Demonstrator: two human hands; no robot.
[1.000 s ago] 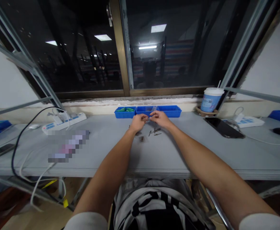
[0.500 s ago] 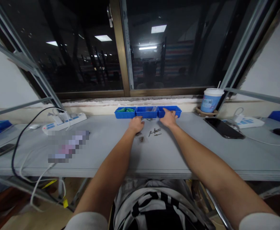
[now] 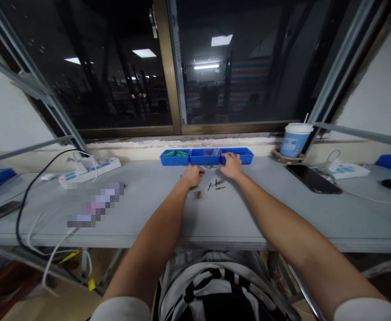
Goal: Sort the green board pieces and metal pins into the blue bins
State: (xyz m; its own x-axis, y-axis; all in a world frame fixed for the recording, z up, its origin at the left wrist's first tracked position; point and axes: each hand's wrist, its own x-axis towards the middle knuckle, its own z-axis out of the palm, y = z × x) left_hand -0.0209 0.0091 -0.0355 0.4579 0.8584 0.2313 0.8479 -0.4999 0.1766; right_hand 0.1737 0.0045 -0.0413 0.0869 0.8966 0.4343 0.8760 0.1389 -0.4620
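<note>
Three small blue bins stand in a row at the table's back. Green packets (image 3: 175,153) lie in the left bin (image 3: 175,162), and a clear packet (image 3: 211,152) is in the middle bin (image 3: 204,159). My right hand (image 3: 231,166) is at the near left side of the right bin (image 3: 247,159), its fingers bent at the rim; their tips are partly hidden. My left hand (image 3: 193,175) is low over the table before the middle bin, fingers curled in; anything inside is hidden. Between my forearms lie several small metal pins with shanks (image 3: 216,183) and a clear packet of brownish bits (image 3: 198,195).
A lidded cup (image 3: 294,140) stands on a cardboard holder at the back right, with a black phone (image 3: 312,178) before it. Power strips (image 3: 91,171) with loose cables (image 3: 23,209) lie on the left and right. A pixelated object (image 3: 97,205) is on the left.
My right hand has drawn back slightly, its fingers from over the right bin to its near left rim. My left hand has shifted a little toward me and right.
</note>
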